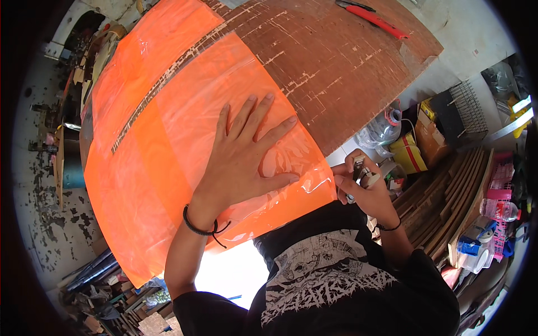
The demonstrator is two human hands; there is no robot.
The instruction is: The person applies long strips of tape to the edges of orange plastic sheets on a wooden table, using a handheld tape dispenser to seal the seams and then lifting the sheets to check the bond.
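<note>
Sheet of glossy orange plastic [182, 131] covers the near edge of the brown wooden table [336, 67]; left hand [238, 154], splayed flat, seemingly steadies it; right hand [374, 197] curls round a small silver metal tool [364, 172] beside its corner.

1. Two bare hands: the left hand [241, 154] at the centre, the right hand [374, 190] right of centre.
2. Two black bracelets [193, 228], both below the middle.
3. Two sections of orange sheet [140, 185], in the left half.
4. One small metal tool [363, 175], right of centre.
5. One red-handled tool [381, 23], upper right.
6. One wire rack [469, 106], upper right.
7. One red-capped bottle [497, 210], far right.
</note>
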